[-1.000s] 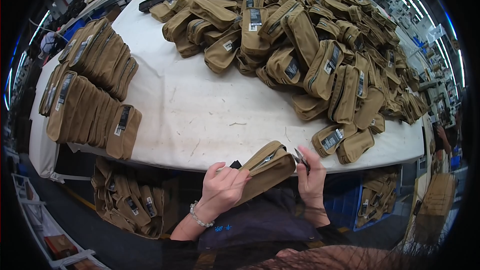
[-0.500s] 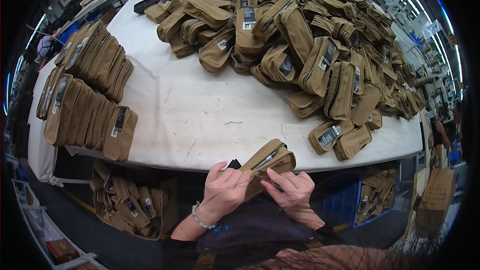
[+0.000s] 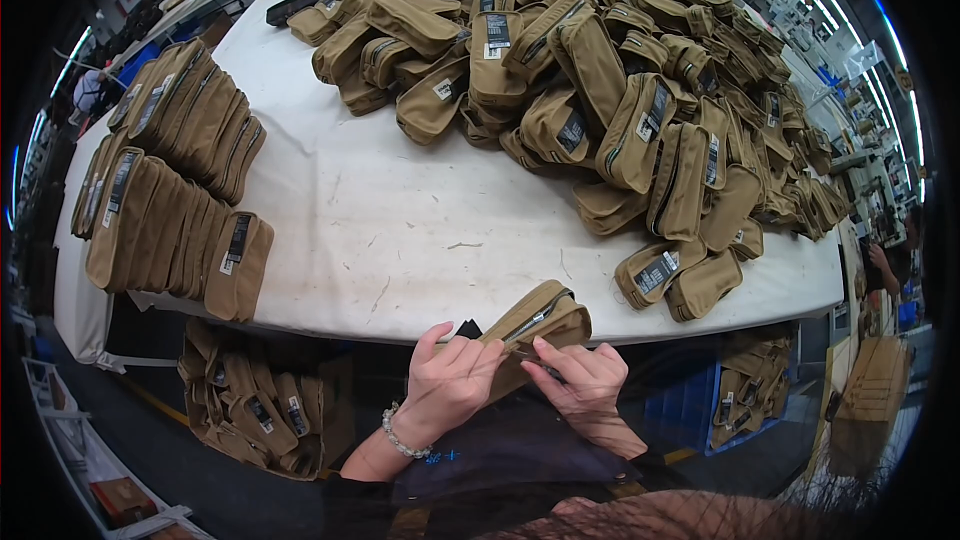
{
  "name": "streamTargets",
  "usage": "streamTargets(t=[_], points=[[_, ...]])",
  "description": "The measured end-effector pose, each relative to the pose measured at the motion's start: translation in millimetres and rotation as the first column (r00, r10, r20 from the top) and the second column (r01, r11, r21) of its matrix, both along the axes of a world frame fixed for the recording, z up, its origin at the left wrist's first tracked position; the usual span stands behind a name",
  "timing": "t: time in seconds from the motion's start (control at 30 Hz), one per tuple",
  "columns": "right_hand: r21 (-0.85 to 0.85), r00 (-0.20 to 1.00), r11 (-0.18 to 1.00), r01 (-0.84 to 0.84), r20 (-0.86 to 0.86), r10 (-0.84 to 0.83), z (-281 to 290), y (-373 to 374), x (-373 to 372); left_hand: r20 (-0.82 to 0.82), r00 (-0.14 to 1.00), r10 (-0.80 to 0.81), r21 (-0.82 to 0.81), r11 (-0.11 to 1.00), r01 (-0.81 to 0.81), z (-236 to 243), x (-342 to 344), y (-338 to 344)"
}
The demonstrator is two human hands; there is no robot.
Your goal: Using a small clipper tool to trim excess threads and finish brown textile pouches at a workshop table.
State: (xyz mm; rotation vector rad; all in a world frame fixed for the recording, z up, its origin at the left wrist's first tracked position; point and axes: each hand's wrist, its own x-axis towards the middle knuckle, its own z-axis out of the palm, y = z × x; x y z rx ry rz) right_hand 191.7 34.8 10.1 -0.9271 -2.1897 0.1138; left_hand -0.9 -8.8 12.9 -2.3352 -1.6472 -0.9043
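Note:
A tan zippered pouch (image 3: 540, 312) is held up at the table's front edge, tilted, its zipper side showing. My left hand (image 3: 455, 385), with a beaded bracelet at the wrist, is closed round the pouch's left side. A small black piece (image 3: 467, 329) sticks out above its fingers; I cannot tell what it is. My right hand (image 3: 585, 380) is closed in a pinch at the pouch's near right edge, thumb and forefinger meeting by the zipper. Something small and dark shows under these fingers, too hidden to name.
A large heap of tan pouches (image 3: 600, 70) covers the far and right parts of the white table (image 3: 400, 230). Stacked pouches (image 3: 160, 220) stand in rows at the left. Below the table are a carton of pouches (image 3: 255, 410) and a blue bin (image 3: 680, 410) on the right.
Almost nothing differs. Both hands stay on the pouch, and the right fingers have shifted very slightly.

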Motion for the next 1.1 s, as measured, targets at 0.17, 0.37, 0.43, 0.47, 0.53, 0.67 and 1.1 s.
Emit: streamTargets(t=[0.17,0.37,0.43,0.47,0.53,0.67,1.1], points=[[-0.001,1.0,1.0,-0.023,-0.009,0.023,-1.4,-0.5,-0.4,0.016,1.0,0.004,0.013,1.0,-0.004,-0.9,0.7,0.6],[-0.007,0.999,1.0,-0.023,-0.022,0.023,-1.7,-2.3,1.0,0.014,1.0,0.008,0.026,1.0,-0.008,-1.9,0.8,0.5],[-0.012,0.999,1.0,-0.021,-0.029,0.021,-1.1,-2.7,0.8,-0.001,1.0,0.021,0.02,1.0,-0.021,-1.1,0.8,0.5],[-0.016,0.999,1.0,-0.02,-0.038,0.019,-0.6,-3.0,0.5,0.0,1.0,0.021,0.02,1.0,-0.021,-0.7,0.6,0.6],[-0.018,0.999,1.0,-0.022,-0.043,0.021,-1.6,-2.9,0.5,-0.003,1.0,0.022,0.026,0.999,-0.022,-0.3,0.4,0.7],[-0.022,0.998,1.0,-0.02,-0.066,0.018,-3.7,-2.7,-0.9,0.003,1.0,0.02,0.025,0.999,-0.02,-1.3,0.2,0.5],[-0.089,0.999,0.996,-0.007,-0.047,0.003,-3.6,-3.0,-2.9,-0.022,1.0,0.019,0.018,1.0,-0.018,-3.5,-0.2,1.5]])
